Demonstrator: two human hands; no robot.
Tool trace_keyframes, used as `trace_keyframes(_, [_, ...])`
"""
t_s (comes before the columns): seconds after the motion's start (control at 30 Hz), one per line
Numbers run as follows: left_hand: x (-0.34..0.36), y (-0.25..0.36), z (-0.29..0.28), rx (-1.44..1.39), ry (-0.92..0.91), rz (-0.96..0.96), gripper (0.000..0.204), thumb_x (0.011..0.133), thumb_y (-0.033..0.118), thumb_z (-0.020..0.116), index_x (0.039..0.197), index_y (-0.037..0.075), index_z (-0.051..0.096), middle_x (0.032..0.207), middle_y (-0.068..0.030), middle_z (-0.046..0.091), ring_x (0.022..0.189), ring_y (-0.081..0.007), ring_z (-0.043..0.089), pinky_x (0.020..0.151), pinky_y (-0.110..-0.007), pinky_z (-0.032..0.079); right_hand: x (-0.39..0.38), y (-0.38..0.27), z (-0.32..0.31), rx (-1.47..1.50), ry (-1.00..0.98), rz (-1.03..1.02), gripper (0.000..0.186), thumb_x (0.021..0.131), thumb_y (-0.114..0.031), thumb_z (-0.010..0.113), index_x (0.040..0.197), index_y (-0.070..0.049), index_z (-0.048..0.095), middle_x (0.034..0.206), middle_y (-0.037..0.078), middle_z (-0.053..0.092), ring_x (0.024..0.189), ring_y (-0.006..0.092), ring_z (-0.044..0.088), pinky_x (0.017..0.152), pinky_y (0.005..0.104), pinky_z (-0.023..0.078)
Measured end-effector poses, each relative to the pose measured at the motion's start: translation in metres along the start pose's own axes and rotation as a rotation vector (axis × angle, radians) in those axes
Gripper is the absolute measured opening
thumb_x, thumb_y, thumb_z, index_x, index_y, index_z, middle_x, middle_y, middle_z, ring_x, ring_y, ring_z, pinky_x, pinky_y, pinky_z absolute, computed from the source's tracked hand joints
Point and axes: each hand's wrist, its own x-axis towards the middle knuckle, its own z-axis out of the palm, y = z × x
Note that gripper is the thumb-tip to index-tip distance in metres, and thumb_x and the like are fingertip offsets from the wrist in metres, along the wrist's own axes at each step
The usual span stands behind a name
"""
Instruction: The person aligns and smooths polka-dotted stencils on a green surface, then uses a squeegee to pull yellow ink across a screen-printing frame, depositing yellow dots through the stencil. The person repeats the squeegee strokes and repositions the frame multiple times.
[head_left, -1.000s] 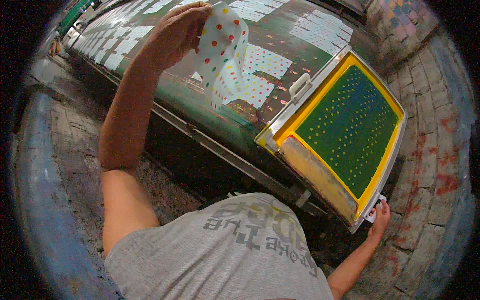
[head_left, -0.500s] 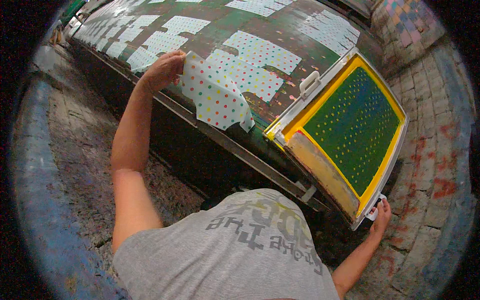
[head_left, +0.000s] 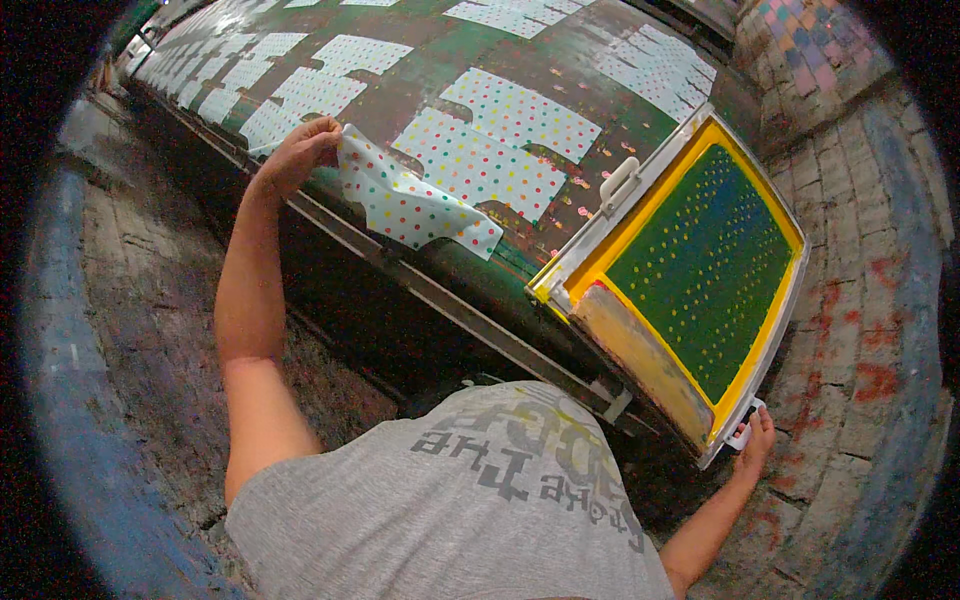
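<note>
My left hand (head_left: 308,153) pinches the upper left corner of a white fabric piece (head_left: 400,202) printed with coloured dots. The piece hangs slanted at the table's near edge, its far end touching or close to the tabletop. Down at the right, my right hand (head_left: 755,440) is closed round the white handle (head_left: 741,436) of a screen-printing frame (head_left: 581,266). This frame has a green, dotted mesh (head_left: 700,280) inside a yellow border. A second white handle (head_left: 619,186) sticks up on its far side. A worn wooden-looking strip (head_left: 650,360) lies along the near side of the mesh.
The long, paint-stained table (head_left: 420,85) carries several flat dotted pieces (head_left: 525,112). A metal rail (head_left: 450,300) runs along its near side. Brick paving (head_left: 845,300) with red marks lies to the right, and more paving (head_left: 150,270) to the left.
My left hand has moved left and slightly down, drawing the dotted fabric piece lower and flatter toward the table. The screen frame and my right hand have shifted only slightly in view.
</note>
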Motion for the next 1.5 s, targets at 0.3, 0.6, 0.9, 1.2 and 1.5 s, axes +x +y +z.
trace_keyframes(0.3, [-0.012, 0.137, 0.12, 0.043, 0.115, 0.414, 0.019, 0.114, 0.024, 0.06, 0.114, 0.006, 0.064, 0.096, 0.0021, 0.062, 0.088, -0.0074, 0.056, 0.077, -0.026, 0.049, 0.006, 0.011, 0.002, 0.01, 0.046, -0.03, 0.049, 0.107, -0.017, 0.07, 0.154, -0.007, 0.06, 0.1, 0.002, 0.074, 0.073, 0.0089, 0.066, 0.06, 0.028, 0.056])
trace_keyframes(0.6, [0.011, 0.18, 0.2, 0.297, 0.067, 0.602, 0.02, 0.114, 0.023, 0.061, 0.111, 0.003, 0.063, 0.096, -0.0024, 0.065, 0.09, -0.0086, 0.059, 0.079, -0.029, 0.052, -0.011, 0.001, 0.009, 0.027, 0.03, -0.048, 0.048, 0.106, -0.018, 0.071, 0.152, -0.007, 0.061, 0.11, 0.002, 0.073, 0.08, 0.0094, 0.066, 0.066, 0.0291, 0.057])
trace_keyframes(0.9, [-0.007, 0.193, 0.21, 0.011, 0.152, 0.462, 0.021, 0.114, 0.027, 0.062, 0.114, 0.007, 0.067, 0.094, 0.0041, 0.065, 0.084, -0.0037, 0.058, 0.076, -0.025, 0.051, -0.01, 0.002, 0.003, -0.018, -0.042, -0.113, 0.048, 0.104, -0.014, 0.073, 0.15, -0.004, 0.062, 0.126, 0.006, 0.071, 0.089, 0.0136, 0.069, 0.074, 0.0321, 0.059])
trace_keyframes(1.2, [0.028, 0.11, 0.15, 0.019, 0.318, 0.345, 0.027, 0.113, 0.031, 0.061, 0.112, 0.005, 0.067, 0.099, 0.0006, 0.066, 0.093, -0.0092, 0.059, 0.087, -0.028, 0.049, -0.006, 0.007, -0.004, -0.067, -0.07, -0.145, 0.051, 0.104, -0.014, 0.073, 0.151, -0.002, 0.061, 0.12, 0.005, 0.071, 0.092, 0.0131, 0.07, 0.074, 0.0316, 0.06])
trace_keyframes(1.5, [0.056, -0.071, 0.054, 0.359, 0.482, 0.2, 0.027, 0.109, 0.029, 0.065, 0.113, 0.002, 0.067, 0.099, -0.0035, 0.068, 0.091, -0.0142, 0.061, 0.084, -0.031, 0.052, -0.015, -0.009, 0.0, -0.046, -0.036, -0.021, 0.051, 0.107, -0.012, 0.068, 0.156, -0.003, 0.057, 0.132, 0.007, 0.07, 0.089, 0.014, 0.07, 0.072, 0.0334, 0.061])
